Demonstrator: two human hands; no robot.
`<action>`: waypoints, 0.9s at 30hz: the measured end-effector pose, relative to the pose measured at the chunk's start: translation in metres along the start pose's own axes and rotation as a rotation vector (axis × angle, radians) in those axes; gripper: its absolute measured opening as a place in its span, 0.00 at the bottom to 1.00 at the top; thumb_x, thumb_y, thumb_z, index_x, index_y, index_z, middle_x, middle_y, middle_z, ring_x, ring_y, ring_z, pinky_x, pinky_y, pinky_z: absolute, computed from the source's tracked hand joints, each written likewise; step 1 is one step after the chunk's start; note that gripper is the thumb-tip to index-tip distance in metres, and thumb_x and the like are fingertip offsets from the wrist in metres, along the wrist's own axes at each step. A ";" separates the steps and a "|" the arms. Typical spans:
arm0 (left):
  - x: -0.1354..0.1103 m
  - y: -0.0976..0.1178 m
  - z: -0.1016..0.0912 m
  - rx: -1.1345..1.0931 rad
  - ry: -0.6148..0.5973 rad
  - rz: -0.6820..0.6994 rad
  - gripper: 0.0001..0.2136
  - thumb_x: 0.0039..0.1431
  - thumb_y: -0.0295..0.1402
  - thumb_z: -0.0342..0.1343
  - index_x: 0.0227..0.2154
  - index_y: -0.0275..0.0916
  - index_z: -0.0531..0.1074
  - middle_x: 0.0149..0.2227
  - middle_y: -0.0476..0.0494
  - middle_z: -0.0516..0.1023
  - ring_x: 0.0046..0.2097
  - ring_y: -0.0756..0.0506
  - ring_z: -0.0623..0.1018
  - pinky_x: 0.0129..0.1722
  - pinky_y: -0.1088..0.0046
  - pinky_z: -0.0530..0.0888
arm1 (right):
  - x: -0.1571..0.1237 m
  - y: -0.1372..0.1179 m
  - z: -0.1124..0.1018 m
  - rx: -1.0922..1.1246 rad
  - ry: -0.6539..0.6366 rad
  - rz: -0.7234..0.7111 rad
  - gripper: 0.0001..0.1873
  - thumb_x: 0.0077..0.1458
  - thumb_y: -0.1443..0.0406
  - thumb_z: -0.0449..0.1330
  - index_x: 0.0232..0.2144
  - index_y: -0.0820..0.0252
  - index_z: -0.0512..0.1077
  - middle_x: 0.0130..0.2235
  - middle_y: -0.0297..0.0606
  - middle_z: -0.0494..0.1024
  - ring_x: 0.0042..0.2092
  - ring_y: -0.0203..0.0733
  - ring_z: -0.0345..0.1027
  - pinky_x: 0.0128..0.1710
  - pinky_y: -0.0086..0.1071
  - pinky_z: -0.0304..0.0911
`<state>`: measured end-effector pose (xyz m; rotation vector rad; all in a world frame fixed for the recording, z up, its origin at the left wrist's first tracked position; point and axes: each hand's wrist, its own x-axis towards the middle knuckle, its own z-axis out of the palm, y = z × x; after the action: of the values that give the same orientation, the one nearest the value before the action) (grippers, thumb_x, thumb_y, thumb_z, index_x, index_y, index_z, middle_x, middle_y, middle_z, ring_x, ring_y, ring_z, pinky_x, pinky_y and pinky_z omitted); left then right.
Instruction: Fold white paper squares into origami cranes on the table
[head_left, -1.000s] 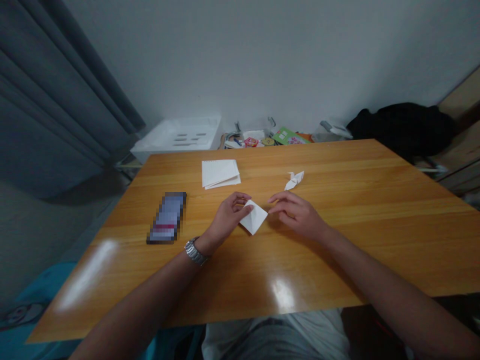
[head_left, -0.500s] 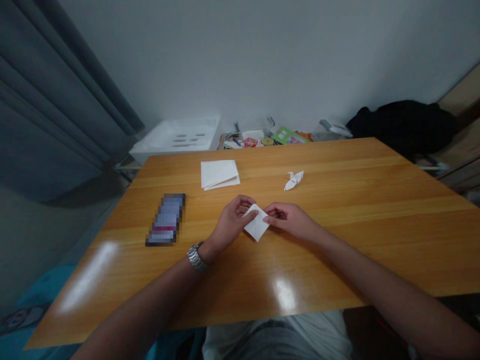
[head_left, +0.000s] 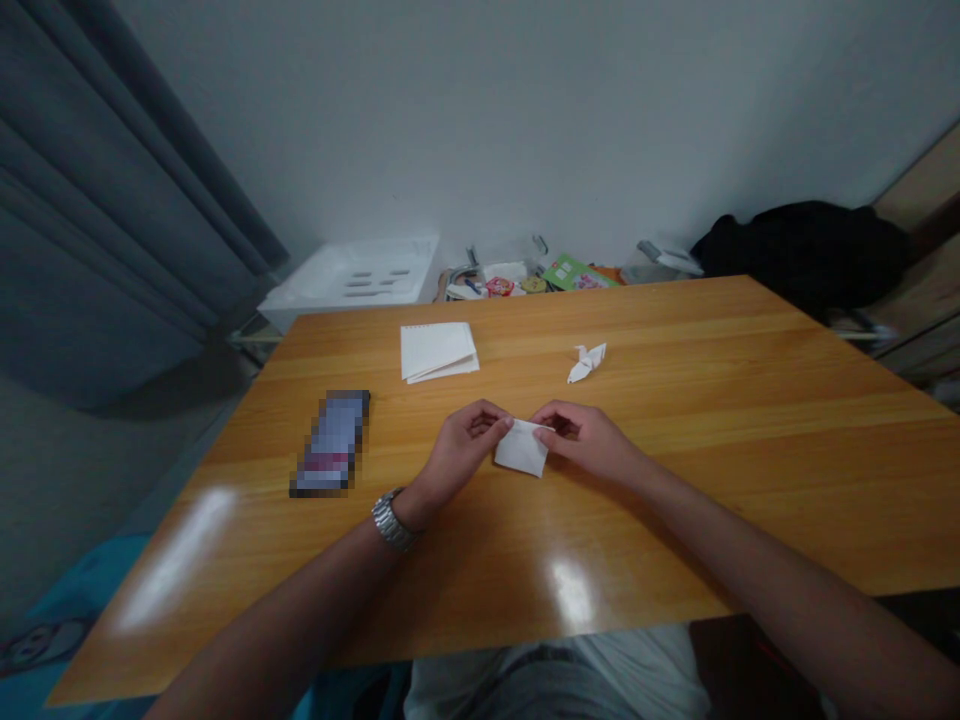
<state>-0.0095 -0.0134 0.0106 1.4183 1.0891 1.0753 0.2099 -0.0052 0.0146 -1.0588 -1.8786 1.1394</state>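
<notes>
A small folded square of white paper (head_left: 522, 450) is held between both hands over the middle of the wooden table. My left hand (head_left: 471, 440), with a silver watch (head_left: 394, 520) on its wrist, pinches the paper's upper left corner between thumb and fingers. At the upper right corner, my right hand (head_left: 581, 432) grips it the same way. The fingertips behind the paper are partly hidden. Beyond the right hand lies a white origami bird (head_left: 586, 362).
A stack of white paper sheets (head_left: 439, 350) lies farther back on the wooden table (head_left: 712, 400). To the left is a blurred-out phone (head_left: 331, 445). Behind the table's far edge stand a white foam box (head_left: 360, 270) and a bin of odds and ends, including a green booklet (head_left: 577, 273).
The paper has turned from a diamond position, with a corner toward me, to one with a flat edge toward me. Both hands have shifted their hold to its upper corners.
</notes>
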 end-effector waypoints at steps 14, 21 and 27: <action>-0.008 0.008 0.005 0.123 -0.057 0.037 0.13 0.61 0.43 0.60 0.33 0.36 0.75 0.32 0.45 0.79 0.34 0.47 0.77 0.33 0.73 0.73 | -0.002 -0.003 0.010 -0.008 -0.024 -0.003 0.13 0.61 0.56 0.60 0.37 0.59 0.77 0.35 0.37 0.80 0.37 0.41 0.72 0.37 0.32 0.65; -0.009 0.010 0.004 0.145 -0.096 0.029 0.13 0.62 0.43 0.60 0.33 0.37 0.75 0.31 0.44 0.79 0.34 0.47 0.77 0.33 0.74 0.72 | -0.002 -0.004 0.008 -0.008 -0.021 0.019 0.12 0.61 0.57 0.61 0.35 0.59 0.77 0.34 0.36 0.80 0.36 0.41 0.72 0.37 0.32 0.65; -0.009 0.010 0.005 0.174 -0.101 0.035 0.14 0.63 0.43 0.58 0.34 0.36 0.75 0.32 0.44 0.79 0.33 0.47 0.76 0.32 0.75 0.71 | -0.001 -0.001 0.008 0.011 -0.024 0.025 0.12 0.60 0.57 0.62 0.32 0.60 0.76 0.33 0.36 0.80 0.35 0.41 0.72 0.36 0.33 0.66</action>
<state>-0.0053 -0.0240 0.0189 1.6170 1.1093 0.9414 0.2036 -0.0095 0.0129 -1.0698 -1.8800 1.1807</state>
